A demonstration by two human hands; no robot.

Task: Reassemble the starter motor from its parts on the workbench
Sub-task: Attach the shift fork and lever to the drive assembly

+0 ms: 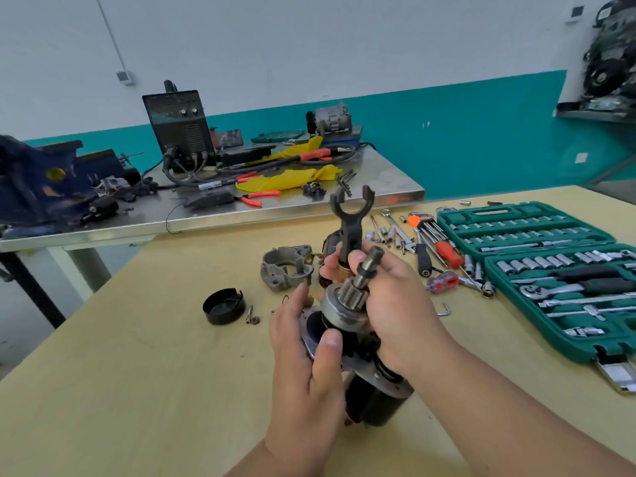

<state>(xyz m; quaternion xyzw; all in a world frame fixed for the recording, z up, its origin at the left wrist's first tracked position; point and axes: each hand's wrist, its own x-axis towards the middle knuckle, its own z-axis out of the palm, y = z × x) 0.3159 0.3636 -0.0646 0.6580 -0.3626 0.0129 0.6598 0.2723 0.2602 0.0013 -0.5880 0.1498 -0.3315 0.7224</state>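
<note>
I hold the starter motor body [375, 404], a black cylinder with a grey flange, tilted above the wooden bench. My left hand [306, 370] grips its flange from the left. Out of the top stick the pinion gear [352, 297] and its splined shaft [370, 265]. My right hand [399, 304] wraps around the gear end and pinches a black forked lever [351, 218] that points upward. On the bench lie the grey drive-end housing [285, 271], a black end cap [223, 306] and small screws [251, 316].
A green socket set case [547, 270] lies open at the right, with screwdrivers, hex keys and loose sockets [430, 249] beside it. A steel table [213, 215] behind holds a welder, cables, pliers and a blue vise.
</note>
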